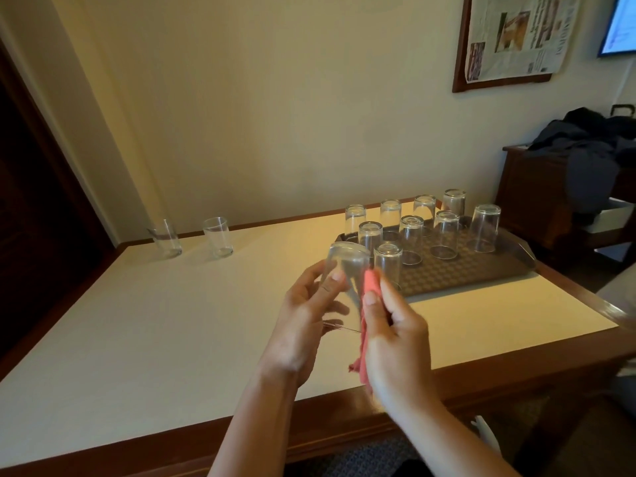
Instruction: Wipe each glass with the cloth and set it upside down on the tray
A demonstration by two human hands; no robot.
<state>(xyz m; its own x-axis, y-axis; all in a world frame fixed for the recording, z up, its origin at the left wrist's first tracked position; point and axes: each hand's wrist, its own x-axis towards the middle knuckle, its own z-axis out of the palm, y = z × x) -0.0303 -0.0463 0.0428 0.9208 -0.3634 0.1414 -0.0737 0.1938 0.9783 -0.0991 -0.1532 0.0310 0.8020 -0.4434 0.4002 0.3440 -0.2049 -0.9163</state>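
- The left hand (306,315) holds a clear glass (345,270) above the table (172,321), fingers curled around its side, base tipped up and away from the camera.
- The right hand (395,335) grips a pink cloth (370,287), thumb pressing it against the side of the held glass; the rest of the cloth hangs down below the palm.
- The held glass is in the air just in front of the near left corner of the tray (488,273), not resting on anything.
- The brown patterned tray lies on the right part of the table, and nine glasses stand upside down on it.
- Four of them form the back row (407,215), nearest the wall.
- Three form a middle row (411,239), with one more (485,232) standing by the right end of the tray.
- One upturned glass (388,266) stands nearest the camera, just behind the cloth.
- Two glasses stand upright at the far left of the table, well apart from the tray: one (167,239) close to the corner and another (218,237) just to its right.
- A framed newspaper page (516,32) hangs on the wall above the tray.
- Dark clothing (592,142) is piled on a wooden cabinet at the right.
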